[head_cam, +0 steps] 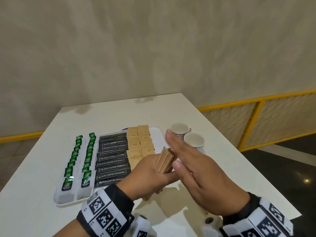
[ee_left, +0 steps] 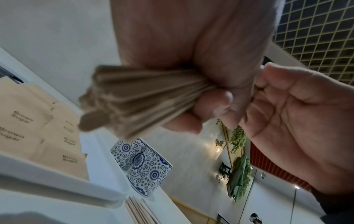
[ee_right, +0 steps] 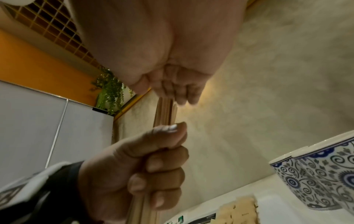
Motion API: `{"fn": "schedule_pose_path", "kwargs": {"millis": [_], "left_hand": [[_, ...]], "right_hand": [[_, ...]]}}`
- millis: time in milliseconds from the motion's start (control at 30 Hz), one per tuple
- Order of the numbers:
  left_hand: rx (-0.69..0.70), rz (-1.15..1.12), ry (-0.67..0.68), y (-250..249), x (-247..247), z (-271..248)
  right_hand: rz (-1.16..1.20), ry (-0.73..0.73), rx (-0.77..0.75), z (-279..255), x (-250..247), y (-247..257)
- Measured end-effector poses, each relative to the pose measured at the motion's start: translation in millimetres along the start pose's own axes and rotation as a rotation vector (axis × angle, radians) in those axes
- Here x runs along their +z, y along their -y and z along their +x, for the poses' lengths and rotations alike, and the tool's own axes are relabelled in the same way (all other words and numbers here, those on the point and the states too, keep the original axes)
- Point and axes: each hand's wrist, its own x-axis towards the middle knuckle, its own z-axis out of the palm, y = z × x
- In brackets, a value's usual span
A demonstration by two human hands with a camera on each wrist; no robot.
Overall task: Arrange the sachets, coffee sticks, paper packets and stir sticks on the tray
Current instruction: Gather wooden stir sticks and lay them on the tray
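My left hand (head_cam: 150, 173) grips a bundle of wooden stir sticks (head_cam: 165, 159) upright in its fist, over the near right part of the white tray (head_cam: 158, 134). The stick tops fan out above the fist (ee_left: 134, 103). My right hand (head_cam: 188, 166) is flat with straight fingers (ee_right: 178, 91) and lies against the bundle's upper ends. On the tray lie two columns of green tea sachets (head_cam: 82, 161), a column of black coffee sticks (head_cam: 112, 161) and two columns of brown sugar paper packets (head_cam: 140, 142).
Two blue-patterned cups (head_cam: 194, 141) stand on the white table (head_cam: 119, 113) just right of the tray's far end. A few more stick ends (ee_left: 139, 212) show by the tray's near corner. The table's right edge runs close past the cups.
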Motion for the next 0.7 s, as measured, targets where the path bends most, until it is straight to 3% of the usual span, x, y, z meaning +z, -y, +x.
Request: {"fn": "schedule_pose_path", "kwargs": {"millis": [133, 200, 267, 333, 433, 600, 700], "left_hand": [[-0.021, 0.036, 0.029, -0.3, -0.6, -1.2], [-0.055, 0.014, -0.008, 0.5, -1.3, -2.3], [-0.103, -0.185, -0.077, -0.2, -1.1, -1.4], [-0.166, -0.540, -0.113, -4.8, -0.4, 0.2], [-0.240, -0.825, -0.185, -10.8, -3.7, 2.7], [-0.306, -0.867, -0.286, -6.6, -19.3, 5.3], [-0.310, -0.867, -0.317, -1.1, -28.8, 6.9]], "right_hand": [[-0.027, 0.084, 0.002, 1.5, 0.2, -0.8], [0.096, 0.046, 0.141, 1.8, 2.0, -1.6], [0.235, -0.041, 0.350, 3.8, 4.8, -3.5], [0.228, 0.049, 0.461, 9.4, 9.2, -1.5], [0.286, 0.287, 0.440, 23.8, 26.1, 5.7], [0.301, 0.336, 0.424, 49.2, 54.6, 0.5], [0.347, 0.402, 0.499, 59.0, 63.9, -2.0]]}}
